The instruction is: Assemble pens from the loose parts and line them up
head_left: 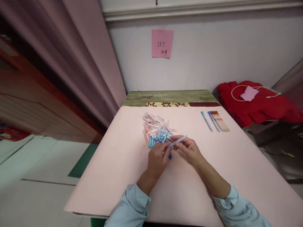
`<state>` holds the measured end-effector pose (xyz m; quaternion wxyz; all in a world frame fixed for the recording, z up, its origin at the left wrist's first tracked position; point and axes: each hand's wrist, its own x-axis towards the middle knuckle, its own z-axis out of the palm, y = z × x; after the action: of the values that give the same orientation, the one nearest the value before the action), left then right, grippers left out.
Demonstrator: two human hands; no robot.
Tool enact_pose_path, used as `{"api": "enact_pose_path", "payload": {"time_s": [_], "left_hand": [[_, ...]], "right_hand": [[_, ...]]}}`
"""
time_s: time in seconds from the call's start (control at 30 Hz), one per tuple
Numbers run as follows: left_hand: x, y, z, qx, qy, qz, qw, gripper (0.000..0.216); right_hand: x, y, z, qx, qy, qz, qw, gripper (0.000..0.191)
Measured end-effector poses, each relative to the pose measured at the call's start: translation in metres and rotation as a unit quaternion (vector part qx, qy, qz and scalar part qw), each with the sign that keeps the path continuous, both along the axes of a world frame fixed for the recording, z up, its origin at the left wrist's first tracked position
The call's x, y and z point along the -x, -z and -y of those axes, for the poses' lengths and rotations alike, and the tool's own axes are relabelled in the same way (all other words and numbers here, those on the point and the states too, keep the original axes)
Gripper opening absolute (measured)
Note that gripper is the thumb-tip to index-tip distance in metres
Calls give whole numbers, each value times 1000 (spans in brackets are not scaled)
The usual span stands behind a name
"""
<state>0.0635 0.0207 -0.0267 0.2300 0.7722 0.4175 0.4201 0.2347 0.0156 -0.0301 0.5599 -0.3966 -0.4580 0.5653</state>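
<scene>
Both my hands meet over the middle of the pink table. My left hand and my right hand each pinch one light blue pen, which lies slanted between them. A small blue piece shows under my left fingers. Just beyond my hands lies a heap of loose pen parts: white tubes, blue caps and thin refills.
A row of several finished pens, blue and orange, lies at the table's far right. A red cloth with a white cord sits on a stand to the right. A pink note hangs on the wall. Curtain at left.
</scene>
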Motion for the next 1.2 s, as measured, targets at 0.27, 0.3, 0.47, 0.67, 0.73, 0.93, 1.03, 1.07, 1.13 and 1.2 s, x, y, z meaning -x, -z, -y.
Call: {"api": "enact_pose_path", "payload": {"time_s": [0.27,0.3,0.47,0.67,0.73,0.93,1.03,1.07,1.13,1.2], "left_hand": [[4,-3,0,11,-13,24,1000,20],[4,-4,0,10,-11,25,1000,20],[2,-3,1,0,-6,25,1000,20],[0,5,-1,-21,-17,15,1000,17],[0,5,-2,-17,-16,20,1000,17],[1,1,-3,38,-63,73,995,31],[1,0,-3,42,-68,81,994,18],[1,0,-2,40,-66,82,994,15],[1,-1,-2,35,-62,85,994,14],[0,-1,-2,32,-56,88,994,13]], "right_hand": [[5,-1,1,-20,35,34,999,24],[6,-1,1,-19,40,35,998,24],[6,-2,1,-9,37,20,999,22],[12,5,-1,9,17,-26,999,33],[12,7,-2,25,28,-30,999,31],[3,5,-5,63,113,-51,990,35],[1,4,-7,70,120,-62,988,37],[1,4,-7,70,118,-63,989,37],[2,4,-6,69,109,-63,990,37],[4,4,-5,69,84,-64,992,38]]}}
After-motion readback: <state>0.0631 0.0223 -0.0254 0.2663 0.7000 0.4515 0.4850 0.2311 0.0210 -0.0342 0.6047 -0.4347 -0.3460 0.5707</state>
